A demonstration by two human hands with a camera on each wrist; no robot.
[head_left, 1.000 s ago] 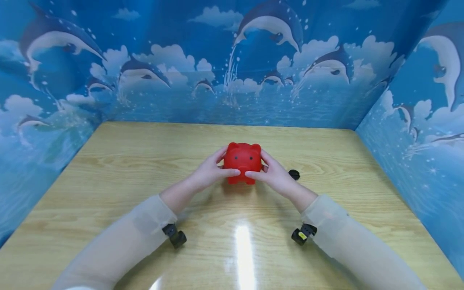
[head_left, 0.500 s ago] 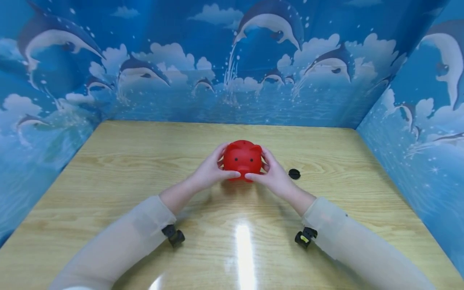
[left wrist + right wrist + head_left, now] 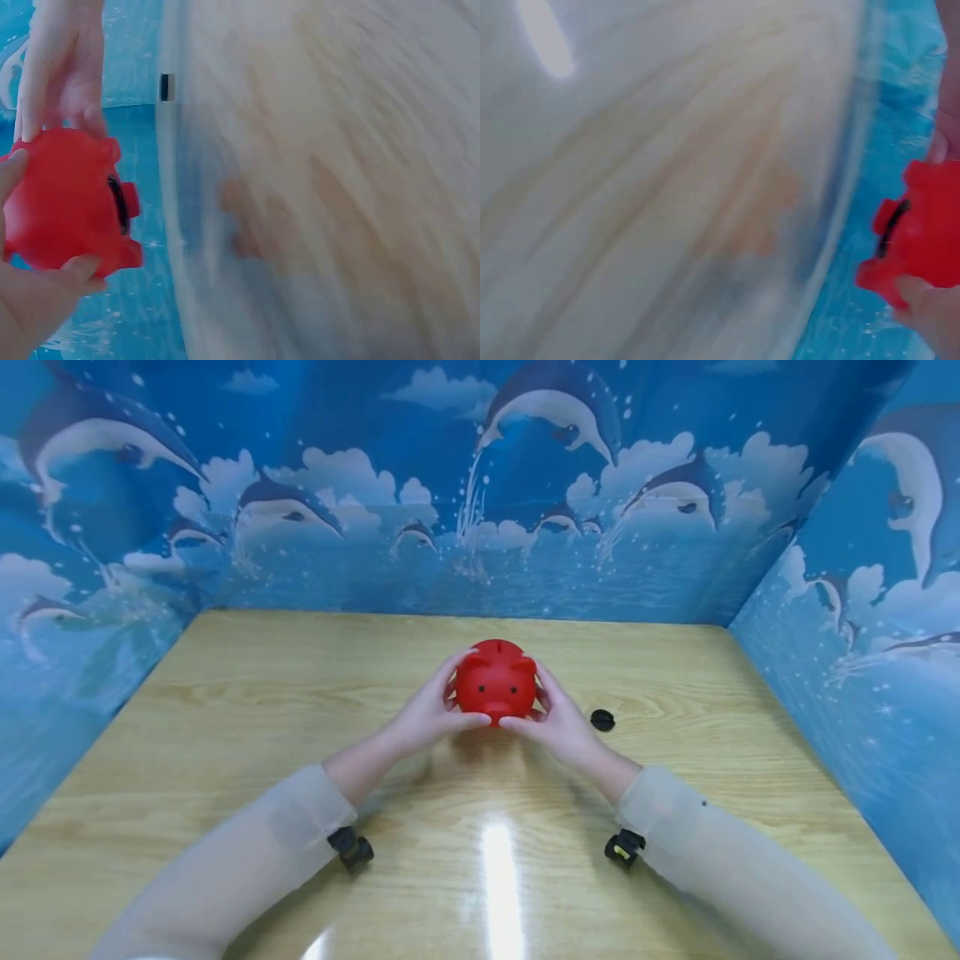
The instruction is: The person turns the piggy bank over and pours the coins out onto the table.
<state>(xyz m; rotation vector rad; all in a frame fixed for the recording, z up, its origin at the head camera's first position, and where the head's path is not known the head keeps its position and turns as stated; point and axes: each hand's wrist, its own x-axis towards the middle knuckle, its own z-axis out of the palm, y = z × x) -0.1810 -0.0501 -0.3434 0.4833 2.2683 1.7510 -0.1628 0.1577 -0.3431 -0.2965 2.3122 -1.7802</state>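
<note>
A red piggy bank (image 3: pixel 495 685) is held between both hands over the table, its face with two dark eyes turned toward me. The coin slot on its top shows in the head view. My left hand (image 3: pixel 431 706) grips its left side, the thumb across the lower front. Around the right side curl the fingers of my right hand (image 3: pixel 561 720), with that thumb also at the lower front. In the left wrist view the piggy bank (image 3: pixel 64 202) shows its feet and a dark round spot on its underside; whether that is a hole or a plug I cannot tell.
A small black round piece (image 3: pixel 602 720) with a ridge across it lies on the wooden table (image 3: pixel 300 685), right of the right hand. Blue dolphin-printed sheets (image 3: pixel 360 552) stand behind the table and along its sides. Light glares off the near tabletop.
The piggy bank has tilted, so that its coin slot has come into view and its feet have gone out of sight in the head view. Both hands keep their hold.
</note>
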